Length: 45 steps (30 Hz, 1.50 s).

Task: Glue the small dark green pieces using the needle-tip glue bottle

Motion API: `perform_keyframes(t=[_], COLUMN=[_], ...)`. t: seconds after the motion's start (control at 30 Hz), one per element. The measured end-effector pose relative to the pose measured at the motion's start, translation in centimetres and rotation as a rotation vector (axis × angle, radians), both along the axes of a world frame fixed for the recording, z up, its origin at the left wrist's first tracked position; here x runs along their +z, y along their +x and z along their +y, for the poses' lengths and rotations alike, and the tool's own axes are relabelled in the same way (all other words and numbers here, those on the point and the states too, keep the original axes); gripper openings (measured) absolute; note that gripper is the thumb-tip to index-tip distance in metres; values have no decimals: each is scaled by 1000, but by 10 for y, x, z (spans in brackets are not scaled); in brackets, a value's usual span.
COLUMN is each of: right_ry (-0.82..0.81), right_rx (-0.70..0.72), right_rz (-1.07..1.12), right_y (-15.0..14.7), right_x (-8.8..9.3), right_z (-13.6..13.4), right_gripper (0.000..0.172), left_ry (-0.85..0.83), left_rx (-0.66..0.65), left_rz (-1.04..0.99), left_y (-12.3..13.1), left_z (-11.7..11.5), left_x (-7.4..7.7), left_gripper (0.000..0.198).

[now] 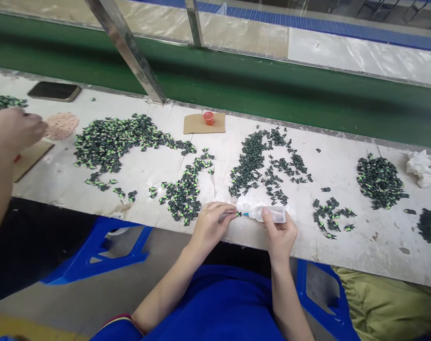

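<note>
My left hand is closed in a pinch on a small dark green part with a bright green spot. Something greyish also shows between those fingers, too small to name. My right hand grips a clear glue bottle, held on its side. Its blue needle tip points left and ends right beside the small part; whether they touch I cannot tell. Just left of my left hand lies a pile of dark parts with bright green marks. Beyond my hands spreads a heap of plain dark pieces.
A red cup stands on a piece of cardboard at the back. More piles lie left and right, near crumpled tissue. At far left are a co-worker's hand, pinkish pieces and a phone.
</note>
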State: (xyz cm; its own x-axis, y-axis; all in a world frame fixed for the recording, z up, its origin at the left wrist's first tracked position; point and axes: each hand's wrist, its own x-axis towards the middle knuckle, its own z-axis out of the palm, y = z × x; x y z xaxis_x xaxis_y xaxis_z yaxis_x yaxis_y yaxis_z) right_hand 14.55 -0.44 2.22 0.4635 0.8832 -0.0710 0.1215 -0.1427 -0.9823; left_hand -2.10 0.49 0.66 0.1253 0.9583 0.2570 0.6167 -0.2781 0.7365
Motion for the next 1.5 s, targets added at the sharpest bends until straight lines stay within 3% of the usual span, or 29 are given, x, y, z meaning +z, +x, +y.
perform_keyframes(t=[1.2, 1.5], right_ry=[-25, -13], right_rx=[-39, 15], right_rz=[-27, -10], right_y=[-1, 0], right_x=[0, 0], right_z=[-4, -4], right_gripper=[28, 27], left_ry=[-29, -28], left_rx=[-4, 0], left_rz=[-19, -19], left_y=[-1, -1], left_z=[1, 2], left_x=[4, 3], left_gripper=[5, 6])
